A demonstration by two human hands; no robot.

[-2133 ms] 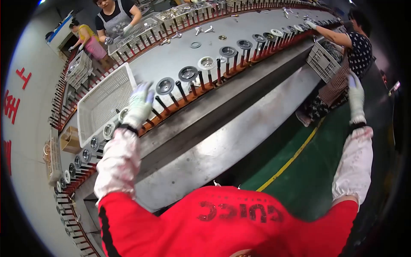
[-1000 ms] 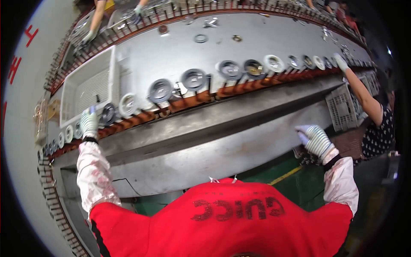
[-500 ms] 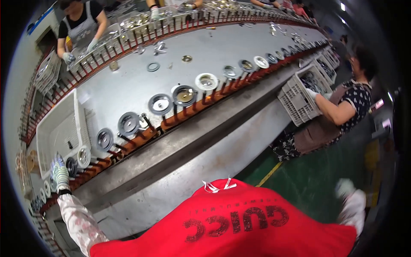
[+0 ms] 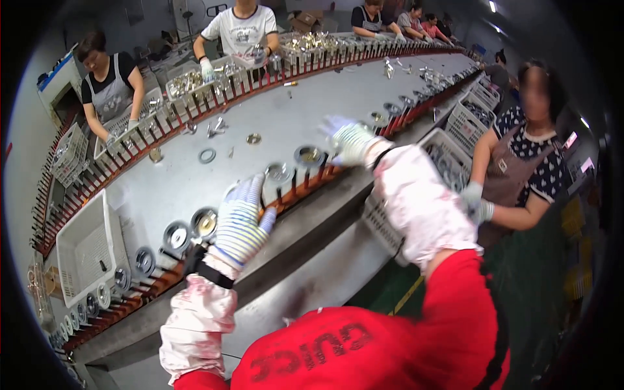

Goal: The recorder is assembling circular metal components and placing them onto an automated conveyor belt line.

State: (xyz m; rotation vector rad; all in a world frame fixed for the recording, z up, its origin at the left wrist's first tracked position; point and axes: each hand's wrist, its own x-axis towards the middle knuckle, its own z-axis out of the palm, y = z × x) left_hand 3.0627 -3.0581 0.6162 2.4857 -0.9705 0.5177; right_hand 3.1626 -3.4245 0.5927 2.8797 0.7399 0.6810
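My left hand (image 4: 242, 221), in a striped glove, reaches over the near edge of the metal table (image 4: 175, 172). Its fingers are stretched out, with the thumb apart, and hide most of a pale-rimmed disc under the fingertips. Just left of it lie a dark-rimmed disc with a brassy centre (image 4: 205, 223) and another round metal disc (image 4: 176, 238). My right hand (image 4: 351, 139), gloved and smeared by motion, hovers farther right above the row with its fingers apart. Nearest to it are a dark-rimmed disc (image 4: 309, 156) and a silvery disc (image 4: 278, 173). Neither hand visibly holds anything.
Dark upright pegs (image 4: 294, 179) line the near rail. A white plastic basket (image 4: 117, 240) stands at the left. At the right, a co-worker (image 4: 520, 156) stands beside crates of metal parts (image 4: 448, 159). More people work along the far side. A greenish ring (image 4: 207, 155) lies on the table.
My left hand has moved right along the row, away from the basket. My right hand has swung up from the lower right to above the table. The co-worker's crate is now lower, beside the table.
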